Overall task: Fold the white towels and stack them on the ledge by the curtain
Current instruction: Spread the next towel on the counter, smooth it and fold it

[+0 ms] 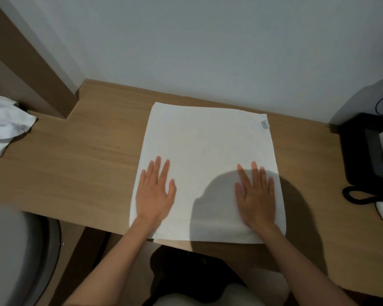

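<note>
A white towel (206,146) lies flat on the wooden desk (86,155), its near edge at the desk's front edge and a small label at its far right corner. My left hand (155,193) presses flat on the towel's near left part, fingers straight. My right hand (257,195) presses flat on the near right part, fingers straight too. A crumpled white towel (2,124) sits at the desk's far left end.
A black tissue box (367,155) stands at the desk's right end, with a black telephone cord (354,195) and a white handset in front of it. A grey wall runs behind the desk. A grey round seat (9,257) is at lower left.
</note>
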Motion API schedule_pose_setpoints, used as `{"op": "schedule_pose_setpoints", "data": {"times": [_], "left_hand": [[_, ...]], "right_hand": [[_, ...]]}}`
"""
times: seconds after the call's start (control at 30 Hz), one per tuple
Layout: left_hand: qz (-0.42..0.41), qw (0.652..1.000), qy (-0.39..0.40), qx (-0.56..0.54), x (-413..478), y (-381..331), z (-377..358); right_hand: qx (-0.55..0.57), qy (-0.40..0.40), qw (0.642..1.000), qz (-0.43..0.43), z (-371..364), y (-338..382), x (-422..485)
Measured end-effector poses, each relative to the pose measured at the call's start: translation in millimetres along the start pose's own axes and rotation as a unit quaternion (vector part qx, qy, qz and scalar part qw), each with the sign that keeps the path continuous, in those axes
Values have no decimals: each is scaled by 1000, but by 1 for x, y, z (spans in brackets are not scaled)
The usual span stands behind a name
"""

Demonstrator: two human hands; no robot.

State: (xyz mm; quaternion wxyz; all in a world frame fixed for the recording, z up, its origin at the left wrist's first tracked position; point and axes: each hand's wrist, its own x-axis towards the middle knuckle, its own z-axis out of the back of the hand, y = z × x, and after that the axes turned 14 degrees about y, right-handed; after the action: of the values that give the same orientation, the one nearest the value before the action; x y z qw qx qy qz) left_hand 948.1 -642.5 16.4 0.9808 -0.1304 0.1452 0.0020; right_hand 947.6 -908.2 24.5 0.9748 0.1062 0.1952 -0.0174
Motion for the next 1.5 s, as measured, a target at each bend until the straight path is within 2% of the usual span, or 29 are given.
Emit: {"op": "schedule_pose_setpoints", "data": {"times": [0.13, 0.23, 0.37, 0.47, 0.6, 0.67, 0.8, 0.93, 1.03, 1.13, 1.2, 1.4, 1.5], "left_hand": [[16, 1000, 7, 1, -5, 13, 7], [54, 998, 12, -2, -14, -2, 10], [5, 997, 12, -81, -31, -55, -2], [-10, 998, 44, -47, -49, -67, -24], [-28, 999, 26, -2, -60, -26, -27], [-28, 999, 21, -1, -63, -1, -23], [-58, 998, 26, -1, -73, 34, -12], [-64, 997, 51, 16, -85, 50, -7], [-124, 988, 76, 59, -99, 61, -6], [-203, 966, 107, 116, -110, 75, -2], [-221, 957, 110, 152, -113, 82, 4], [-266, 953, 83, 118, -115, 94, 21], [-272, 953, 94, 96, -116, 95, 27]], "right_hand": [[-4, -12, 999, -32, 5, -13, -6], [-3, -4, 997, -79, 7, -5, -10], [16, 0, 1000, -27, -9, 44, -29], [6, 14, 1000, -22, -31, 61, -47], [1, -21, 1000, -3, -33, 32, -60], [9, -30, 999, -25, -31, 13, -67], [3, 22, 998, -57, -26, -9, -80], [-7, 71, 997, -36, -18, -21, -93], [-42, 111, 993, 17, -18, -29, -110], [-66, 113, 990, 54, -20, -34, -126], [-80, 105, 989, 66, -18, -36, -132], [-126, 114, 983, 65, -5, -40, -140], [-125, 116, 984, 50, 2, -36, -143]]}}
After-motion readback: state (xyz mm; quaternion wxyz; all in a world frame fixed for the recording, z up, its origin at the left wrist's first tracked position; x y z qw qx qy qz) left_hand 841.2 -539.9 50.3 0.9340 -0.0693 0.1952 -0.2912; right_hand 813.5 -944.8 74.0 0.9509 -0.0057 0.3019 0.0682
